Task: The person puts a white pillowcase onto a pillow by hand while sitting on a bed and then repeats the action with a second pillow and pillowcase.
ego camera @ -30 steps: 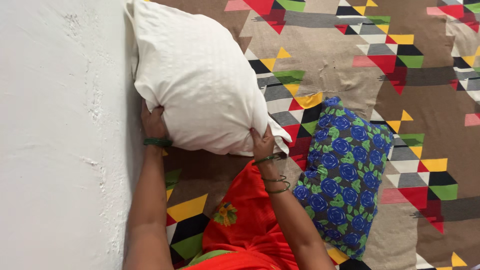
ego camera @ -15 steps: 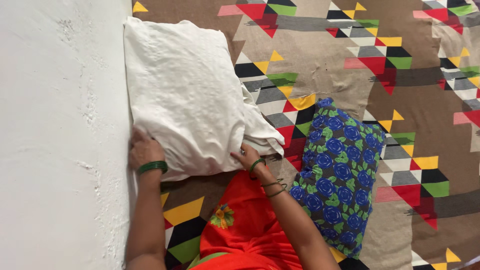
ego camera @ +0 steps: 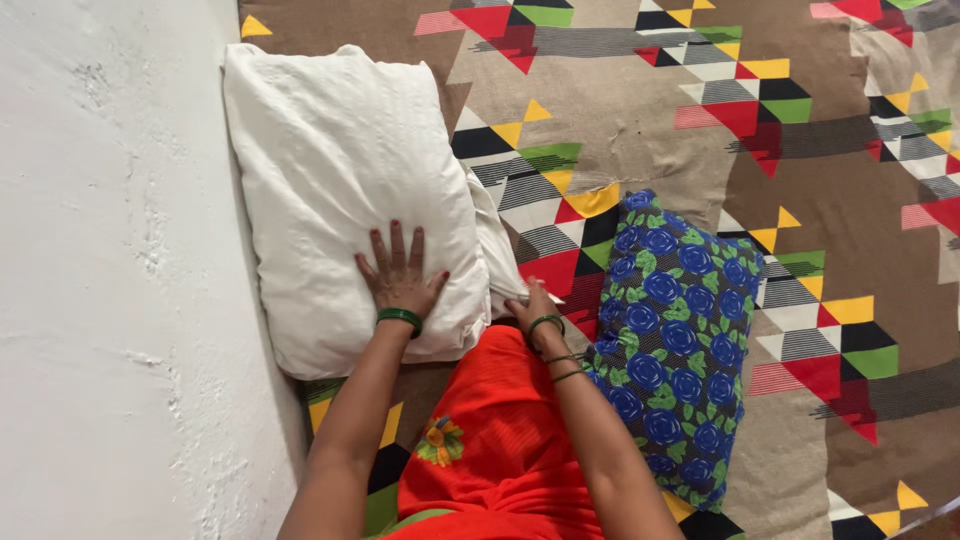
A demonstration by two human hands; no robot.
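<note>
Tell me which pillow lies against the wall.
The plain white pillow, under the left hand; the blue floral pillow lies apart, mid-bed.

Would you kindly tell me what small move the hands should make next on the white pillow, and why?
Probably tuck in the loose cover flap. The left hand lies flat on the white pillow, pinning it by the wall, while the right hand pinches that flap at the pillow's open edge.
</note>
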